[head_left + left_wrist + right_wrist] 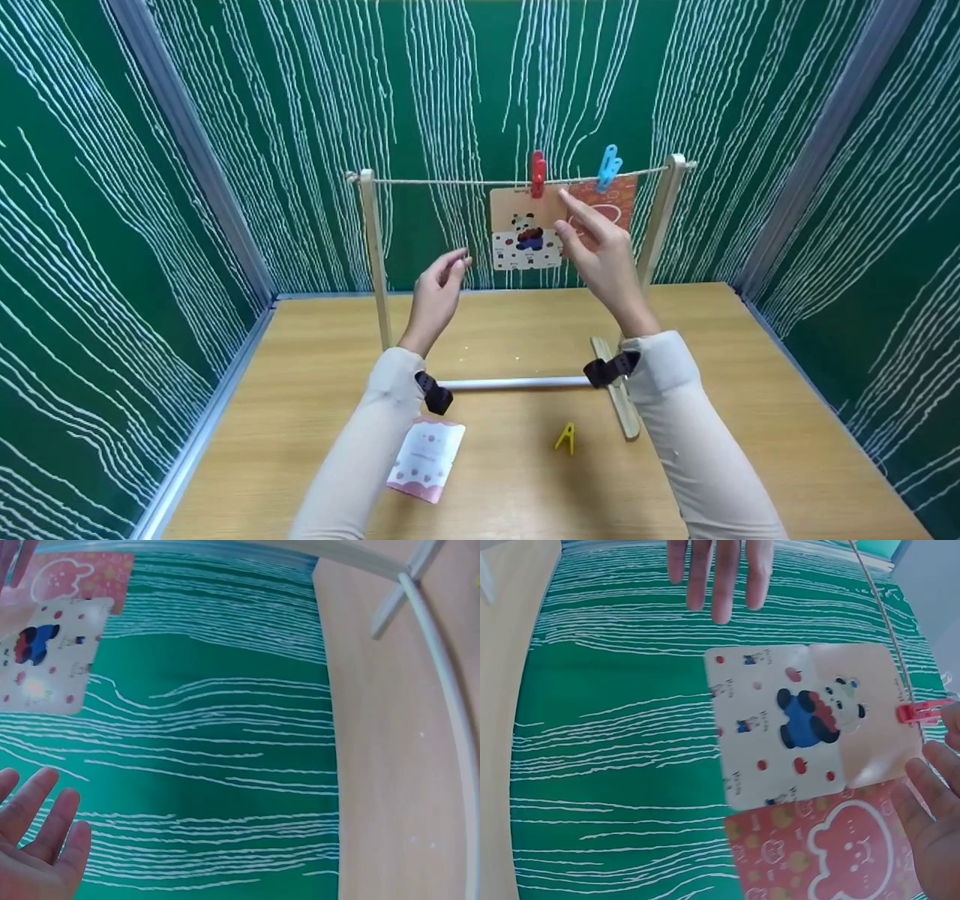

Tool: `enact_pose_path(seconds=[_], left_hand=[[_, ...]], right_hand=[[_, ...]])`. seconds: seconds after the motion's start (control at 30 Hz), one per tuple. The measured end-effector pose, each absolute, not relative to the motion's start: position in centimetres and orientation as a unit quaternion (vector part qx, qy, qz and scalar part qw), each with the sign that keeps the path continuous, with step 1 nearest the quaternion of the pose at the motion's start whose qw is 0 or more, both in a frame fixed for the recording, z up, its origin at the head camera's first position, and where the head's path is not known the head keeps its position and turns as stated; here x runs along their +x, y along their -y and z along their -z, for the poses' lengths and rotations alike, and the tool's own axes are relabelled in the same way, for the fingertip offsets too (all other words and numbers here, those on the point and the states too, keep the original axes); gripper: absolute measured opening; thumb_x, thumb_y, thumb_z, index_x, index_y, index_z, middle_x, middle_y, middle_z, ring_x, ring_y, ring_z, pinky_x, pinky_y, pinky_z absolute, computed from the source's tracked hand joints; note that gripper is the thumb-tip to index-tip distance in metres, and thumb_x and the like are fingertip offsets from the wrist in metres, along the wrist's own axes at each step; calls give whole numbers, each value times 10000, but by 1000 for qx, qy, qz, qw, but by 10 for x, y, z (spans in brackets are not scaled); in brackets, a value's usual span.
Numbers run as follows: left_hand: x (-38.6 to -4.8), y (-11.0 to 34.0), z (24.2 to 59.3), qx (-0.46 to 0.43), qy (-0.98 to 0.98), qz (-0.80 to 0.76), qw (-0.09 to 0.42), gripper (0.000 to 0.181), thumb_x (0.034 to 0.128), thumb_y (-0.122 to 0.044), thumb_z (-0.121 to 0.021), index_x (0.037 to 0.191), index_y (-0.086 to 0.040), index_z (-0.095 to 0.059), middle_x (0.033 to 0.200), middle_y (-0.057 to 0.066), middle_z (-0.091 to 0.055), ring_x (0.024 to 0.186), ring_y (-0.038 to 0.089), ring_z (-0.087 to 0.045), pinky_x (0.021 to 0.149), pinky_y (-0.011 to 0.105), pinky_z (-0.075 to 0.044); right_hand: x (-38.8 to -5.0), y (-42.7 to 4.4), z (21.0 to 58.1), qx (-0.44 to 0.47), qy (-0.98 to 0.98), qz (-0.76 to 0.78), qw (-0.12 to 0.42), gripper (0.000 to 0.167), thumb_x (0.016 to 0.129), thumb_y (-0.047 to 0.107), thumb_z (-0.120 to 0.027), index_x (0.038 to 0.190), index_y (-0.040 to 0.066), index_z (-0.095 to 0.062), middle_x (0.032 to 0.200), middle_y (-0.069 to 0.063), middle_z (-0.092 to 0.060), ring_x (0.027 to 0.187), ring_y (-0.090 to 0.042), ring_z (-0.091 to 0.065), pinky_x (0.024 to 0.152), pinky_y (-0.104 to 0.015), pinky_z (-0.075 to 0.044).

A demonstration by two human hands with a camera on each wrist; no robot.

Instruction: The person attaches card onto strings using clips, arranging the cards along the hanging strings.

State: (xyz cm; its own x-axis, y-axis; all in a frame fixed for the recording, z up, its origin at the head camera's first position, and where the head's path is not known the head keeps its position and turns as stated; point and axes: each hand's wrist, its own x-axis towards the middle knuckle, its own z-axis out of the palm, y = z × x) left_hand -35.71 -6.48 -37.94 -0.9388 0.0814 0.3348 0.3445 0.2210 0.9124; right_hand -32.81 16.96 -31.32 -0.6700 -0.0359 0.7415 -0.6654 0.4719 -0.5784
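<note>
A card with a panda (528, 232) hangs from a cord (442, 181), held by a red clothespin (538, 174). Behind its right side hangs a reddish card with a bear outline (619, 202), under a blue clothespin (608, 166). My right hand (604, 259) is raised in front of the two cards, fingers extended and thumb apart. Its fingertips lie just right of the red clothespin in the head view, gripping nothing. Left of the panda card, my left hand (437, 289) hovers with loosely extended fingers (56, 829), also holding nothing.
Two wooden posts (375, 255) carry the cord, with a white bar (525, 383) low between them. On the wooden table (300, 360) lie a pink-and-white card (427, 457) and a yellow clothespin (566, 437). Green walls with white lines (315, 150) surround the table.
</note>
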Motion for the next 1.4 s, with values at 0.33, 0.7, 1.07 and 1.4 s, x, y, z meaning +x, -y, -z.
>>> enact_pose_path(seconds=[0.33,0.7,1.07,1.4], left_hand=[[-349,81,401,-131,777,610,88,397,1038,-247,-419,1399,-96,-484,1348,115,-584,1284,244,-521,1085,411,-390],[-346,100,436,-106,789,599,84,393,1031,-248,-440,1392,-103,-500,1312,132,-608,1251,261,-543,1067,439,-406],[-333,118,476,-81,797,595,58,416,1031,-265,-437,1392,-64,-481,1304,165,-603,1257,323,-528,1065,464,-400],[-322,129,511,-70,805,588,41,418,1026,-217,-449,1359,35,-468,1277,230,-590,1229,369,-536,1053,449,-415]], right_hand=[[-319,-173,337,191,785,-505,306,442,968,213,-570,1392,112,-499,1413,-63,-531,1229,-217,-569,1013,-350,-463],[-311,-180,370,154,767,-568,255,463,971,219,-567,1411,116,-470,1435,-74,-503,1296,-200,-503,1059,-294,-412],[-301,-186,413,104,747,-624,204,473,974,227,-562,1409,75,-457,1405,-107,-527,1269,-176,-511,1002,-157,-416],[-293,-190,457,34,749,-640,170,451,974,222,-566,1380,40,-492,1382,-134,-547,1242,-214,-535,999,-203,-425]])
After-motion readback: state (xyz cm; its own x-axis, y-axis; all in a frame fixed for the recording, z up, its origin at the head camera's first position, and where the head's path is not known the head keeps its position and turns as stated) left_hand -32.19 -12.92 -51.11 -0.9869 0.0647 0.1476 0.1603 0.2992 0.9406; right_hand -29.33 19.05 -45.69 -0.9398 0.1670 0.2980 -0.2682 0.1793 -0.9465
